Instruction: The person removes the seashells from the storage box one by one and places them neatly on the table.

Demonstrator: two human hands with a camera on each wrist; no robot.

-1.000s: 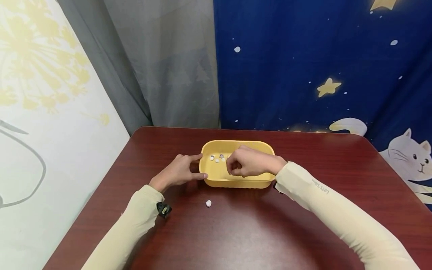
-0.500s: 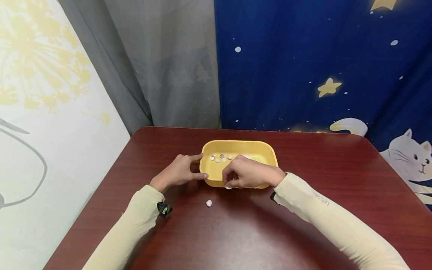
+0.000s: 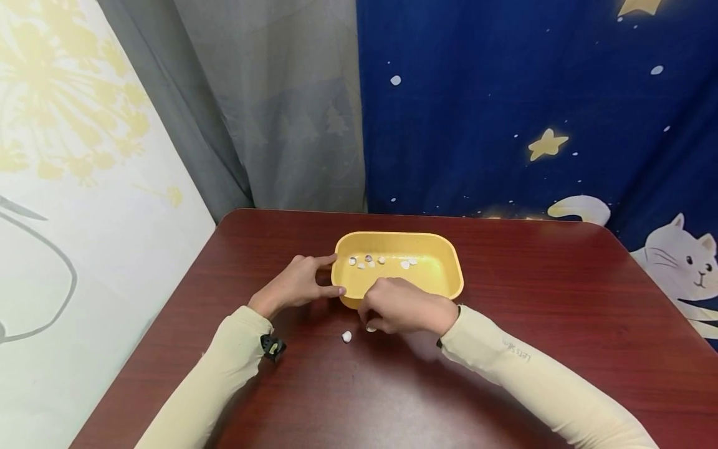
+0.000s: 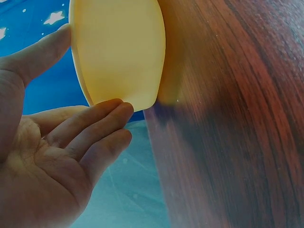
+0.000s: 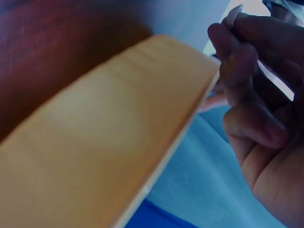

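A yellow plastic basin point(image 3: 434, 277) stands on the table, with several small whitish shells point(image 3: 382, 260) on its floor. At the basin's left end my left hand point(image 3: 296, 287) rests thumb and fingertips against the wall; the left wrist view shows these fingers point(image 4: 102, 128) fairly straight. My right hand point(image 3: 405, 305) is over the table just in front of the basin's near side, pinching a small white shell point(image 5: 233, 15) between thumb and fingers. Another white shell point(image 3: 346, 337) lies on the table, left of the right hand's fingertips.
The dark red-brown wooden table point(image 3: 291, 399) reaches back to a grey curtain point(image 3: 303, 125) and a blue star-patterned curtain point(image 3: 477, 125). A white patterned panel point(image 3: 84, 249) borders its left side.
My right hand has moved from inside the basin out over its near rim toward me, carrying the shell. More shells in the basin are uncovered. The left hand has stayed in place.
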